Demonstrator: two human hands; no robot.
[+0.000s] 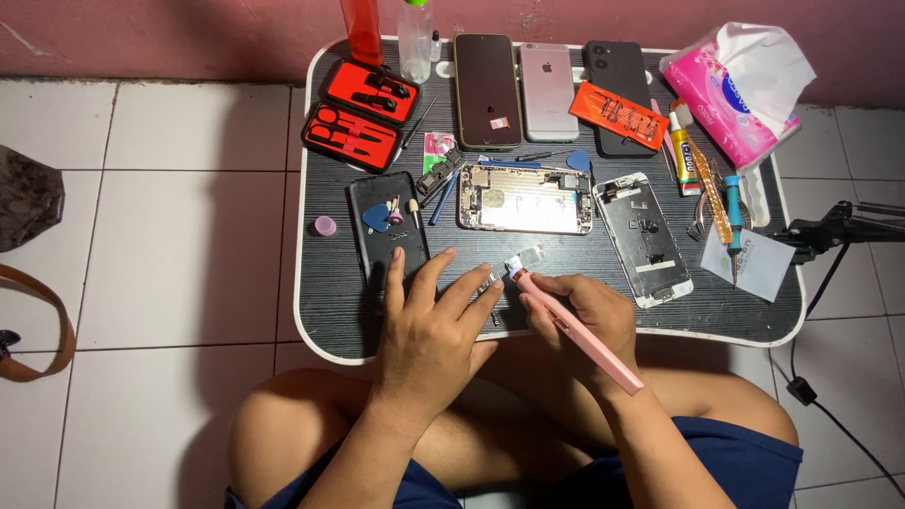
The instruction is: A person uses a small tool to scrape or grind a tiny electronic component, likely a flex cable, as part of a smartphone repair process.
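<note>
Right now the left hand point(429, 330) lies flat near the front edge of the worktop point(320, 311), with its fingers point(468, 287) spread out. The fingertips press down on a small phone part point(487, 280) that lies just in front of the middle of the worktop. The right hand point(589, 320) has its fingers curled tight around a pink screwdriver point(575, 330), held like a pencil. The screwdriver tip touches a small silver part point(526, 260) right beside the left fingertips.

Just behind the hands, in the middle of the worktop, lies an open phone body point(524, 199) with its insides showing. To its right a phone screen panel point(647, 238) lies face down, tilted. To its left sits a black phone case point(386, 226) with a blue pick point(375, 217) on it.

Along the back edge lie three phones side by side: a dark phone point(486, 90), a silver phone point(548, 90) and a black phone point(615, 71). At the back left corner an open red tool kit point(362, 113) rests. At the back right corner sits a pink tissue pack point(740, 80), and a glue tube point(685, 155) lies near it.
</note>
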